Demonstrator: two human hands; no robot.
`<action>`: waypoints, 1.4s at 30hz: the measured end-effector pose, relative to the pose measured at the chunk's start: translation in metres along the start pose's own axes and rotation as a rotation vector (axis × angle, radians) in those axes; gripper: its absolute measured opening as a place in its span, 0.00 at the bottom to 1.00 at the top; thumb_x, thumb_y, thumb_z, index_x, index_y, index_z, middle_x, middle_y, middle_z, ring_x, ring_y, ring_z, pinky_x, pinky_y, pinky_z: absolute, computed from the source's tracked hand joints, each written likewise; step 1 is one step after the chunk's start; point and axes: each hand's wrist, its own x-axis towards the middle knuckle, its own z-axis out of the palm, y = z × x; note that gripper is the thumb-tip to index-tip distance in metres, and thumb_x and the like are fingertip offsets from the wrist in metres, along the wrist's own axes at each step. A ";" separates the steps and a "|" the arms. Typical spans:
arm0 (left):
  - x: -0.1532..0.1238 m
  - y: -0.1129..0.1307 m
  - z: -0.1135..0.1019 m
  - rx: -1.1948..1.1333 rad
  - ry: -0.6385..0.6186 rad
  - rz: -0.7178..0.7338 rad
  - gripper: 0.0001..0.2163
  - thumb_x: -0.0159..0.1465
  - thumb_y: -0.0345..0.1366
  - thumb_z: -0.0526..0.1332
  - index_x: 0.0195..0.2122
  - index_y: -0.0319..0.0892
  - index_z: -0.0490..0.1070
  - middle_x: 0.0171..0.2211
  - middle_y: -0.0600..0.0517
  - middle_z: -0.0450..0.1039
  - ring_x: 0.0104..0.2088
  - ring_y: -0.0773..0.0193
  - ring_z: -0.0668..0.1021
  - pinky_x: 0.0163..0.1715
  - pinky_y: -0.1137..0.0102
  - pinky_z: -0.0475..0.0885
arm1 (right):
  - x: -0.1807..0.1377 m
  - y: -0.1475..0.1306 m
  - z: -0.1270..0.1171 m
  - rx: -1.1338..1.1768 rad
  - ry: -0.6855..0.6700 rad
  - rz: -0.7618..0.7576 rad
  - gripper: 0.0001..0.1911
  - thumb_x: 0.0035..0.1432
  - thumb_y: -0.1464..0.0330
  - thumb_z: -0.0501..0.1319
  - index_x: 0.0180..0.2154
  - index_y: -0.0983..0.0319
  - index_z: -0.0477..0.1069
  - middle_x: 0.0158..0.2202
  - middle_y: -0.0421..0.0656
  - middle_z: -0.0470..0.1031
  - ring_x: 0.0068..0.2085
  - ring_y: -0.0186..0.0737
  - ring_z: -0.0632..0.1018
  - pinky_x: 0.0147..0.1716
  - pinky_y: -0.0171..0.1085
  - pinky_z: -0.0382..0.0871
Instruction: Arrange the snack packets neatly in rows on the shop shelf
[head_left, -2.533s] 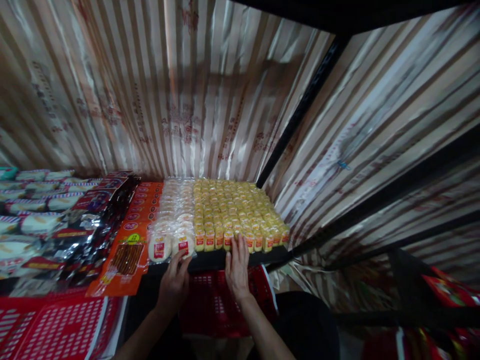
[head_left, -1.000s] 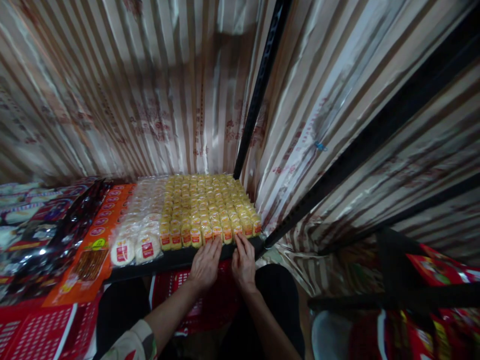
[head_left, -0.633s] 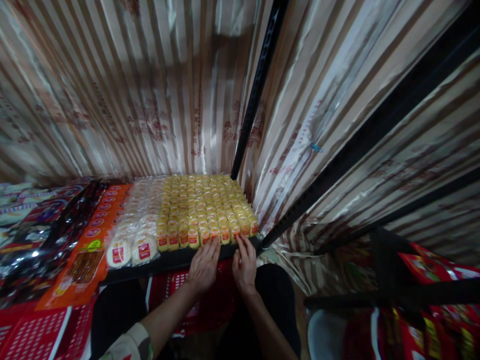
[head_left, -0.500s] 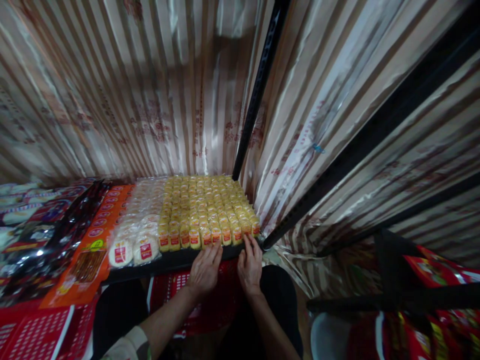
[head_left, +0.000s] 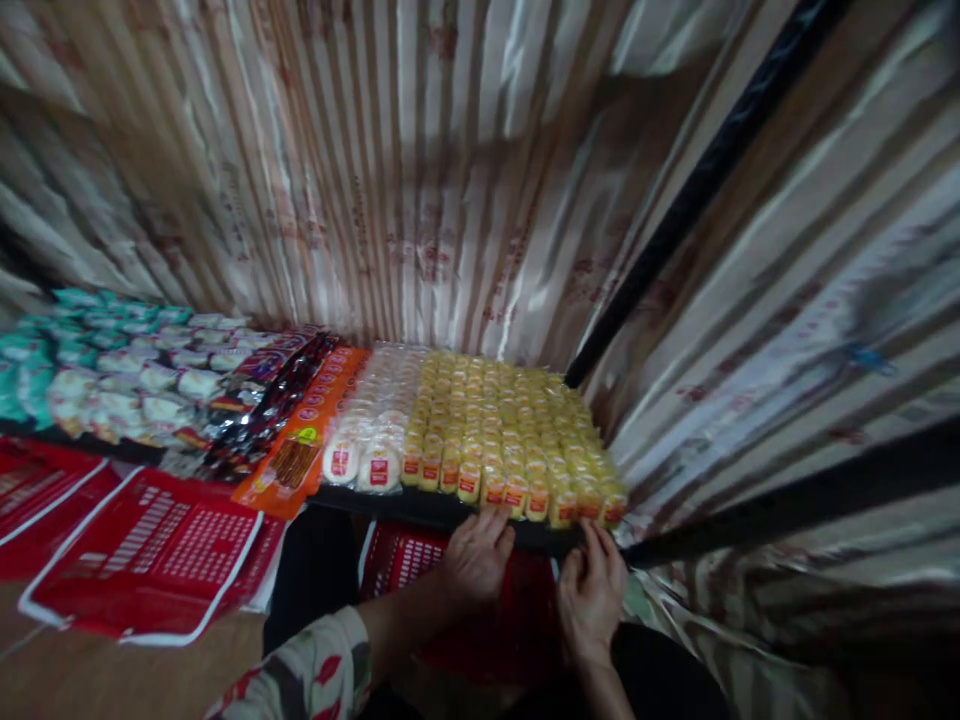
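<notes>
A dense block of small yellow packets with red labels (head_left: 510, 430) fills the right end of a black shelf (head_left: 420, 508). My left hand (head_left: 476, 560) rests at the shelf's front edge, fingers stretched toward the front row of yellow packets. My right hand (head_left: 592, 590) sits at the shelf's front right corner, fingers extended and touching the edge below the last packets. Neither hand holds anything that I can see. White round packets with red labels (head_left: 367, 445) lie just left of the yellow ones.
Orange packs (head_left: 304, 450), dark glossy packs (head_left: 262, 395) and teal-and-white packs (head_left: 105, 370) lie further left on the shelf. A red basket (head_left: 420, 560) sits below the shelf under my hands. Red printed sheets (head_left: 150, 550) lie at lower left. Striped foil (head_left: 420, 180) covers the walls; black posts (head_left: 690, 190) frame the rack.
My view has swung left and down. Both hands stay at the shelf's front edge; the right hand has moved to the right corner, apart from the left.
</notes>
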 end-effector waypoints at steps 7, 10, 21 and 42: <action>-0.028 -0.022 -0.031 -0.088 0.078 -0.077 0.15 0.63 0.35 0.50 0.49 0.41 0.68 0.58 0.48 0.63 0.56 0.59 0.66 0.54 0.68 0.63 | -0.009 -0.039 0.004 0.073 -0.002 -0.108 0.22 0.60 0.64 0.49 0.51 0.66 0.67 0.47 0.55 0.69 0.49 0.49 0.70 0.49 0.50 0.64; -0.049 -0.042 -0.049 -0.150 0.141 -0.173 0.16 0.61 0.32 0.50 0.48 0.41 0.69 0.57 0.47 0.63 0.55 0.58 0.66 0.53 0.65 0.65 | -0.020 -0.062 0.015 0.131 -0.054 -0.182 0.20 0.60 0.65 0.49 0.51 0.66 0.67 0.47 0.54 0.69 0.48 0.49 0.71 0.48 0.49 0.66; -0.130 -0.164 -0.100 -0.073 0.364 -0.682 0.18 0.57 0.22 0.49 0.46 0.38 0.71 0.56 0.42 0.61 0.57 0.55 0.62 0.56 0.58 0.62 | -0.058 -0.164 0.062 0.333 -0.289 -0.311 0.16 0.61 0.69 0.49 0.49 0.61 0.67 0.49 0.50 0.69 0.48 0.42 0.72 0.46 0.45 0.69; -0.166 -0.231 -0.091 0.094 0.122 -0.642 0.19 0.63 0.33 0.49 0.55 0.38 0.65 0.54 0.40 0.66 0.55 0.50 0.67 0.54 0.55 0.62 | -0.053 -0.296 0.157 0.140 -0.557 -0.687 0.26 0.54 0.76 0.51 0.54 0.57 0.65 0.61 0.43 0.60 0.64 0.48 0.54 0.58 0.55 0.57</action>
